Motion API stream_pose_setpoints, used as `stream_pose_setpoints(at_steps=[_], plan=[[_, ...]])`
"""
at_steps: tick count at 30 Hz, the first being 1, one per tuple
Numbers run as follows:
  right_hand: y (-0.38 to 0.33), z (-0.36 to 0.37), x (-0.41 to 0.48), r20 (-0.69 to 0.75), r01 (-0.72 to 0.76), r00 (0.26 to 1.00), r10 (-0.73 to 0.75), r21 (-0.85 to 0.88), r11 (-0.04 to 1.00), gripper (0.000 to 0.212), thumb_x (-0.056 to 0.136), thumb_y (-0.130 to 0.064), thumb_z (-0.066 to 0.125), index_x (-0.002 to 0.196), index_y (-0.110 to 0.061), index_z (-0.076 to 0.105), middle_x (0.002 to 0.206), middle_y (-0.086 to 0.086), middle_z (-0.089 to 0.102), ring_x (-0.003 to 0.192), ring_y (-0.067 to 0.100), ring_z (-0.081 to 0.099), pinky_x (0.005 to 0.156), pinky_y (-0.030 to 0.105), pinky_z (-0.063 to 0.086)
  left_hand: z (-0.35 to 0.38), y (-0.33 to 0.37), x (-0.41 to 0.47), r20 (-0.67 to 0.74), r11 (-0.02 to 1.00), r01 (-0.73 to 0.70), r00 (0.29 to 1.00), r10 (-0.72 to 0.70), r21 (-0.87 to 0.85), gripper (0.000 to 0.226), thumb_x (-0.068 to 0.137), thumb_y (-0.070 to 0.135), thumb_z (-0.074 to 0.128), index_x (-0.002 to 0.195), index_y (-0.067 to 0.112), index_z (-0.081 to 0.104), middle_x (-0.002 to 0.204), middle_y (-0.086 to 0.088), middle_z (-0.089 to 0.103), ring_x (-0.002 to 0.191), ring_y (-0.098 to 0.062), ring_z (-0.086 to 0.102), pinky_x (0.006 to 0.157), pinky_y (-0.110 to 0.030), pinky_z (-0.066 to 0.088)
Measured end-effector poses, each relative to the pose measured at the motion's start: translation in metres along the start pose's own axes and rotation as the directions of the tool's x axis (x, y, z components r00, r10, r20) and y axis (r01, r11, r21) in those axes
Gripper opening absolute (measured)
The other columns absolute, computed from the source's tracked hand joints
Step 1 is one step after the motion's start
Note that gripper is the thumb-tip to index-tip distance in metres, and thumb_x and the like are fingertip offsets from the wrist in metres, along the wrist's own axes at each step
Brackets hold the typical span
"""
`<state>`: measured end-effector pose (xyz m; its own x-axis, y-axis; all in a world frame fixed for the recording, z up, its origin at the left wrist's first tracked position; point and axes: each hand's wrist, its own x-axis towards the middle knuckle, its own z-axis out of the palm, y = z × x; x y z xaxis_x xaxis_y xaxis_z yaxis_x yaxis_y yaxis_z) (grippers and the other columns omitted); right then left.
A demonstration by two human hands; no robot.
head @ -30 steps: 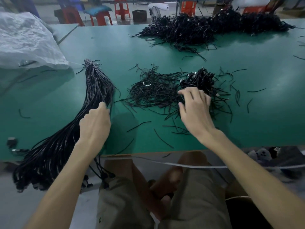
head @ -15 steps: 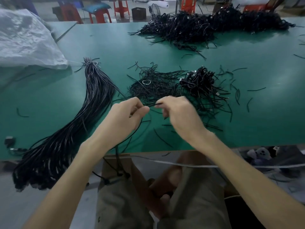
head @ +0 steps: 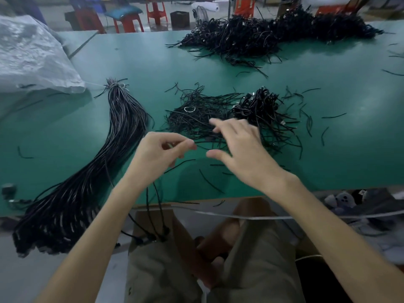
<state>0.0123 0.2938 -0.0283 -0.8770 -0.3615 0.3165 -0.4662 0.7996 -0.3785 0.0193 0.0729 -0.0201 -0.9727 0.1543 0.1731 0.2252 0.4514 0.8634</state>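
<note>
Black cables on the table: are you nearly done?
Not nearly. Done: one long tied bundle of black cables lies left. In hand: the left hand pinches thin black cables hanging over the edge; the right hand hovers open over the loose black ties. Remaining: the small tangled cable heap and the big far heap.

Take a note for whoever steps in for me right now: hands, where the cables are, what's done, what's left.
Left hand pinches a few cables that hang over the table edge.
Right hand open, above the ties.
Done: one bundle, tied at its far end, lies left.
Left, likely: tie the held cables.
Coiled pile lies right of the ties; big heap at the far edge.
</note>
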Motion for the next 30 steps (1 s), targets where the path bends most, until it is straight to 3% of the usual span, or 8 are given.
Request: stream_pose_setpoints(at_steps=[5, 10, 17, 21, 23, 25, 27, 30], plan=[[-0.02, 0.006, -0.001, 0.052, -0.062, 0.998, 0.045, 0.403, 0.913, 0.028, 0.107, -0.031, 0.05, 0.092, -0.015, 0.069, 0.065, 0.003, 0.065, 0.062, 0.023, 0.062, 0.071, 0.047, 0.052, -0.002, -0.005, -0.003, -0.017, 0.986, 0.033, 0.999, -0.036, -0.165, 0.009, 0.091, 0.03, 0.076, 0.092, 0.022, 0.08, 0.066, -0.002, 0.068, 0.046, -0.017, 0.051, 0.042, -0.02, 0.038], [-0.024, 0.015, -0.007, 0.05, -0.053, 0.998, 0.032, 0.515, 0.855, 0.033, 0.107, -0.028, 0.051, 0.082, -0.014, 0.068, 0.056, 0.009, 0.059, 0.053, 0.032, 0.055, 0.062, 0.046, 0.047, -0.008, -0.014, -0.007, 0.112, 0.554, 0.231, 0.964, -0.24, -0.8, 0.021, 0.088, 0.019, 0.074, 0.107, 0.011, 0.078, 0.098, -0.001, 0.075, 0.07, -0.007, 0.065, 0.063, -0.018, 0.054], [-0.029, 0.032, -0.013, 0.14, -0.124, 0.988, 0.059, 0.523, 0.843, 0.036, 0.107, -0.034, 0.05, 0.079, -0.02, 0.068, 0.055, -0.003, 0.053, 0.047, 0.016, 0.044, 0.051, 0.039, 0.041, 0.018, -0.008, -0.011, 0.143, 0.503, 0.27, 0.95, -0.276, -0.821, 0.036, 0.106, 0.035, 0.045, 0.116, 0.013, 0.072, 0.109, -0.003, 0.073, 0.096, -0.014, 0.068, 0.09, -0.03, 0.053], [-0.028, 0.034, -0.015, 0.216, -0.13, 0.976, 0.008, 0.556, 0.821, 0.043, 0.106, -0.043, 0.048, 0.078, -0.019, 0.07, 0.051, -0.009, 0.053, 0.049, 0.005, 0.049, 0.054, 0.025, 0.043, 0.019, 0.007, -0.011, 0.182, 0.303, 0.228, 0.968, -0.17, -0.925, 0.045, 0.108, 0.045, 0.033, 0.099, 0.012, 0.062, 0.082, 0.003, 0.064, 0.068, -0.012, 0.058, 0.07, -0.025, 0.053], [-0.022, 0.029, -0.012, 0.264, -0.136, 0.964, -0.018, 0.55, 0.824, 0.051, 0.104, -0.052, 0.048, 0.07, -0.019, 0.066, 0.049, -0.011, 0.053, 0.046, 0.003, 0.047, 0.051, 0.02, 0.04, 0.01, 0.011, -0.012, 0.173, 0.333, 0.177, 0.984, -0.042, -0.926, 0.049, 0.107, 0.051, 0.029, 0.087, 0.017, 0.057, 0.062, 0.009, 0.044, 0.05, -0.008, 0.033, 0.054, -0.02, 0.036], [-0.012, 0.02, -0.007, 0.291, -0.128, 0.956, -0.029, 0.506, 0.853, 0.058, 0.097, -0.06, 0.052, 0.058, -0.018, 0.057, 0.046, -0.011, 0.05, 0.043, 0.003, 0.042, 0.051, 0.016, 0.034, -0.001, 0.01, -0.013, 0.21, 0.554, 0.128, 0.974, 0.087, -0.822, 0.055, 0.105, 0.056, 0.026, 0.076, 0.019, 0.054, 0.052, 0.01, 0.035, 0.045, -0.008, 0.023, 0.048, -0.023, 0.025], [-0.002, 0.009, 0.001, 0.267, -0.134, 0.964, 0.002, 0.478, 0.868, 0.062, 0.092, -0.064, 0.056, 0.053, -0.017, 0.045, 0.047, -0.009, 0.042, 0.044, 0.007, 0.035, 0.051, 0.021, 0.03, -0.005, 0.007, -0.017, 0.357, 0.864, 0.058, 0.923, 0.144, -0.5, 0.059, 0.105, 0.058, 0.029, 0.073, 0.019, 0.058, 0.05, 0.006, 0.043, 0.043, -0.013, 0.033, 0.048, -0.024, 0.027], [0.003, -0.001, 0.012, 0.143, -0.132, 0.987, 0.074, 0.452, 0.882, 0.067, 0.097, -0.061, 0.051, 0.051, -0.015, 0.038, 0.043, -0.011, 0.037, 0.042, 0.006, 0.031, 0.051, 0.018, 0.028, 0.006, 0.006, -0.018, 0.603, 1.0, -0.003, 0.798, 0.006, -0.007, 0.05, 0.109, 0.045, 0.034, 0.085, 0.02, 0.07, 0.066, 0.005, 0.071, 0.053, -0.011, 0.062, 0.054, -0.017, 0.044]])
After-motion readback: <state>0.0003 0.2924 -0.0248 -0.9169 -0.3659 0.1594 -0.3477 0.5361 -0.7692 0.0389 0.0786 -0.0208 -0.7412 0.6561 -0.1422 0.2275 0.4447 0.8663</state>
